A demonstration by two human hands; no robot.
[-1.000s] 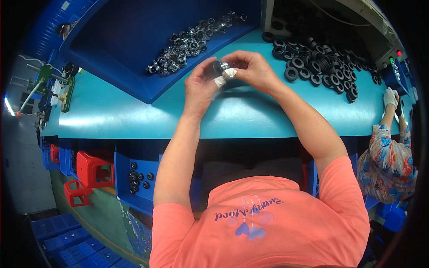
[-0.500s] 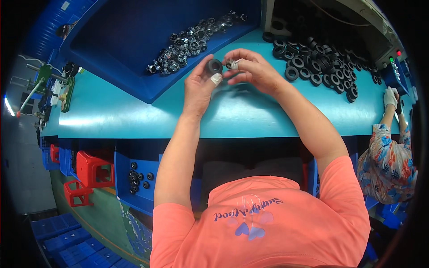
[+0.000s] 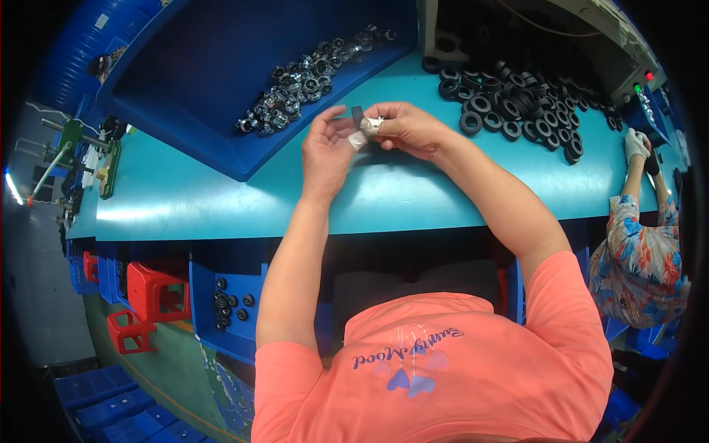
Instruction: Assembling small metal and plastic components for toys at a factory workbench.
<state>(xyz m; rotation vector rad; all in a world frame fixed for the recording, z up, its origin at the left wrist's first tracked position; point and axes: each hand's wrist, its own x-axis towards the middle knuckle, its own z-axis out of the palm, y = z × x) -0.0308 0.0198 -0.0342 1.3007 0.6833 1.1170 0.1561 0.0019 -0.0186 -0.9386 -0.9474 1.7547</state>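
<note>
Over the turquoise table, my left hand [image 3: 326,153] holds a black rubber tyre [image 3: 357,116] between thumb and fingers, its edge turned toward me. My right hand [image 3: 413,131] is closed against the tyre's right side, thumb and fingers pinched together. Whatever sits between those fingertips is hidden by white tape [image 3: 371,125] wrapped on them. White tape also covers my left thumb. Ahead and to the left, shiny chrome wheel hubs [image 3: 306,85] lie heaped in a large blue bin [image 3: 185,140]. A pile of black tyres [image 3: 509,109] spreads over the table to the right.
A dark-interior box [image 3: 602,55] stands behind the tyres. At far right a co-worker's gloved hand [image 3: 635,145] works by the table. A green metal fixture [image 3: 111,170] sits at far left. Below are a blue bin with several wheels [image 3: 224,304] and red stools [image 3: 156,292].
My right hand has come in against the tyre, closing the gap between the hands. The tyre has turned from face-on to edge-on. The whole view has shifted slightly.
</note>
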